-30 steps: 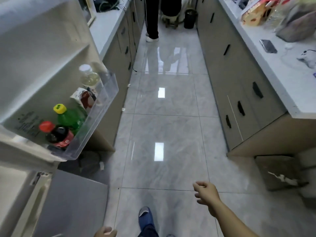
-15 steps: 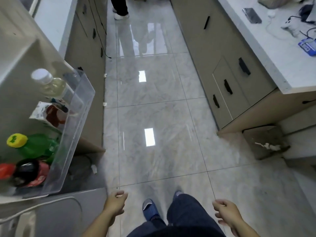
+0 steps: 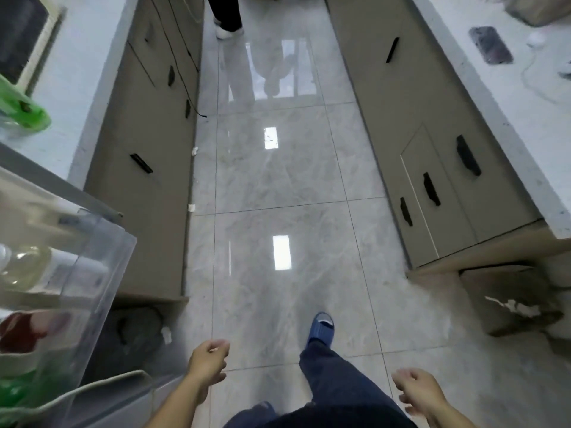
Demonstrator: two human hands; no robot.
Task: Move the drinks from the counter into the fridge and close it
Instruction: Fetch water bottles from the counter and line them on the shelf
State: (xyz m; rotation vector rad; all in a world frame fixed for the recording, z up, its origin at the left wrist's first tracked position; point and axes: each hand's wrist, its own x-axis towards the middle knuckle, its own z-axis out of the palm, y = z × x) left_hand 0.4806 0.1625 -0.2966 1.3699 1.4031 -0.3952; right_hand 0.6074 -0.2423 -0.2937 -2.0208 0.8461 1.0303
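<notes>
left hand (image 3: 207, 362) loosely curled, empty | right hand (image 3: 415, 389) same | fridge door bin (image 3: 92, 273) slid further left than before | labels blurred

One camera on the head looks down at the floor (image 3: 278, 186), with both hands low and close.

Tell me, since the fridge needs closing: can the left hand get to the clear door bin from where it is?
Probably yes. The left hand hangs loosely curled and holds nothing, and only open floor shows between it and the clear door bin to its left.
</notes>
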